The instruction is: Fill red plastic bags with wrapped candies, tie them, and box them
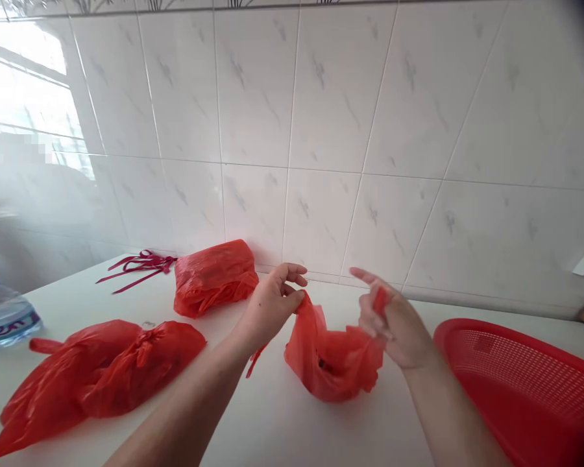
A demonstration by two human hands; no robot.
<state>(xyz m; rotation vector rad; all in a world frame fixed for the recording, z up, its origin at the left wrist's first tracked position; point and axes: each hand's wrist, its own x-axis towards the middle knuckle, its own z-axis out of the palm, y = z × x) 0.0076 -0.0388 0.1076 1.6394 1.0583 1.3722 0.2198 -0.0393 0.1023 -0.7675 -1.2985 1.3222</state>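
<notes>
A thin red plastic bag (pixel 333 363) stands on the white table between my two hands, its mouth facing up. Something small and dark shows inside it, too small to name. My left hand (pixel 275 301) pinches the bag's left handle between thumb and forefinger, the other fingers loosely curled above. On the other side, my right hand (pixel 387 321) has its fingers closed around the right handle, with the forefinger pointing out to the left. That hand is slightly blurred.
Two tied red bags (pixel 121 370) lie at the left, near a water bottle (pixel 10 314). A folded stack of red bags (pixel 217 275) and dark red ribbons (pixel 143 263) sit by the tiled wall (pixel 321 110). A red plastic basket (pixel 516 353) stands at the right.
</notes>
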